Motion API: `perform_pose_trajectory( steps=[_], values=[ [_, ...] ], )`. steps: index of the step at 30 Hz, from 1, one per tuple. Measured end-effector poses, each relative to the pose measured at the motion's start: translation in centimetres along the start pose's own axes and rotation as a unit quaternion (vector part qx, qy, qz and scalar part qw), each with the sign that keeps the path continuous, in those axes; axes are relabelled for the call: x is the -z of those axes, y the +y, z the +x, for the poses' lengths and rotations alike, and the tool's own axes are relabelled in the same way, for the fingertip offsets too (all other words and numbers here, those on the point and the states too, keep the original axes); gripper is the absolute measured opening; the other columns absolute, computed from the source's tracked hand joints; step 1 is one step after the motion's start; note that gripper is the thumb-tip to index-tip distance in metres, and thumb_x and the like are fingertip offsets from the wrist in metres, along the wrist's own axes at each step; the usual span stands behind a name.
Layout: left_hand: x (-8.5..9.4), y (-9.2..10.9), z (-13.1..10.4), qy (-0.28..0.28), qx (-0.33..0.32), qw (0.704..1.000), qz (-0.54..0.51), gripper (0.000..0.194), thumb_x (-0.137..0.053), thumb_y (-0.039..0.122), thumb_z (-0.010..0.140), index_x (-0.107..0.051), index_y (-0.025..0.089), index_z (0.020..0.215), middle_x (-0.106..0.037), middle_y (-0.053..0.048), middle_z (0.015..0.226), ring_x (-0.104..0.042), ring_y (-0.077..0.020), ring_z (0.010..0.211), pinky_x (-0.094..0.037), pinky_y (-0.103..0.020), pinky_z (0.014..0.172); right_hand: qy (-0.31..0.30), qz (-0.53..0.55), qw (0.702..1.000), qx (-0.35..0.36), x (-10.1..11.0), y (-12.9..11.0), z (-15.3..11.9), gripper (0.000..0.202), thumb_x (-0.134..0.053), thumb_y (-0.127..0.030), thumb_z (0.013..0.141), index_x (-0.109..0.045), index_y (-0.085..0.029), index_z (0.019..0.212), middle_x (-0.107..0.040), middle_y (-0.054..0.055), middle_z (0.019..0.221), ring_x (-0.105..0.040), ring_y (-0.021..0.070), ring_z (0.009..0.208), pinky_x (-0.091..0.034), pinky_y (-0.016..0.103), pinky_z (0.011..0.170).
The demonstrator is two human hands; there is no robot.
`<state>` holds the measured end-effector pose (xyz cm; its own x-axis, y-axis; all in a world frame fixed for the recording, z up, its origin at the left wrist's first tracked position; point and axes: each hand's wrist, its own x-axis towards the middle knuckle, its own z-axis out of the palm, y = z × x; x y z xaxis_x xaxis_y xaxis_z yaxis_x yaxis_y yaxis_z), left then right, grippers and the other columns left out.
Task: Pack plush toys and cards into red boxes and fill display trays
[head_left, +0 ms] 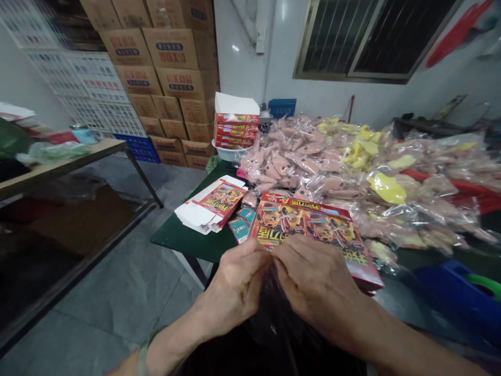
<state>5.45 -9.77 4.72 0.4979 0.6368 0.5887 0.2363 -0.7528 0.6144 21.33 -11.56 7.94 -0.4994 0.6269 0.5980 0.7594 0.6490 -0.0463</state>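
Both my hands meet in front of me, their fingers pinched together on a clear plastic bag that hangs down over dark clothing. My left hand grips it from the left, with a pale green bangle at the wrist. From the right, my right hand holds it close against the left fingertips. Just beyond the knuckles lies a red printed box with cartoon figures, partly hidden by the hands. Beside it are teal cards and a stack of flat printed cartons.
Bagged pink pieces, some with yellow parts, cover much of the green table. Red boxes are stacked in a white basin. A blue bin stands right, another table left. Brown cartons line the wall.
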Motion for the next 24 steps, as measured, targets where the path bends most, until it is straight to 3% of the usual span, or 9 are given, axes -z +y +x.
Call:
perform_pose_trajectory(
  steps=[4, 9, 16, 18, 24],
  values=[
    [0.1, 0.1, 0.0, -0.007, 0.001, 1.000, -0.012, 0.019, -0.044, 0.004, 0.086, -0.060, 0.010, 0.079, -0.055, -0.005, 0.073, -0.048, -0.0102, 0.064, -0.038, -0.022, 0.054, -0.028, 0.081, 0.994, -0.067, -0.3, 0.4, 0.0, 0.020, -0.042, -0.009, 0.080, -0.049, -0.016, 0.063, -0.052, 0.001, 0.059, -0.046, 0.0114, 0.054, -0.032, 0.024, 0.052],
    [0.5, 0.0, 0.1, 0.008, -0.007, 0.999, -0.045, 0.021, -0.044, 0.002, 0.085, -0.062, 0.011, 0.082, -0.056, -0.004, 0.075, -0.051, -0.0092, 0.066, -0.041, -0.020, 0.056, -0.039, 0.223, 0.966, -0.129, -0.8, 0.8, 0.3, 0.016, -0.043, -0.005, 0.073, -0.043, -0.018, 0.064, -0.043, -0.006, 0.055, -0.039, 0.0063, 0.049, -0.029, 0.019, 0.048],
    [0.5, -0.3, -0.4, 0.062, 0.005, 0.997, -0.054, 0.019, -0.050, 0.003, 0.083, -0.065, 0.013, 0.091, -0.060, -0.004, 0.079, -0.056, -0.0090, 0.066, -0.044, -0.020, 0.056, 0.022, 0.301, 0.913, -0.274, -0.4, 3.4, 0.5, 0.014, -0.046, -0.014, 0.079, -0.048, -0.018, 0.066, -0.046, -0.005, 0.055, -0.042, 0.0070, 0.047, -0.033, 0.018, 0.044],
    [0.4, -0.3, -0.3, 0.062, 0.011, 0.997, -0.048, 0.018, -0.050, 0.004, 0.084, -0.065, 0.013, 0.089, -0.059, -0.004, 0.076, -0.054, -0.0087, 0.064, -0.043, -0.020, 0.054, 0.027, 0.301, 0.916, -0.264, 0.3, 3.2, 0.3, 0.012, -0.047, -0.017, 0.082, -0.054, -0.017, 0.073, -0.053, -0.003, 0.060, -0.046, 0.0075, 0.051, -0.035, 0.018, 0.046],
    [0.4, 0.1, 0.4, 0.016, -0.007, 0.999, -0.041, 0.020, -0.045, 0.002, 0.085, -0.062, 0.012, 0.085, -0.055, -0.004, 0.074, -0.051, -0.0096, 0.066, -0.041, -0.022, 0.056, -0.007, 0.234, 0.963, -0.130, 0.7, 0.6, -0.4, 0.013, -0.050, -0.011, 0.082, -0.060, -0.017, 0.078, -0.060, -0.001, 0.066, -0.052, 0.0083, 0.058, -0.038, 0.020, 0.054]
  ],
)
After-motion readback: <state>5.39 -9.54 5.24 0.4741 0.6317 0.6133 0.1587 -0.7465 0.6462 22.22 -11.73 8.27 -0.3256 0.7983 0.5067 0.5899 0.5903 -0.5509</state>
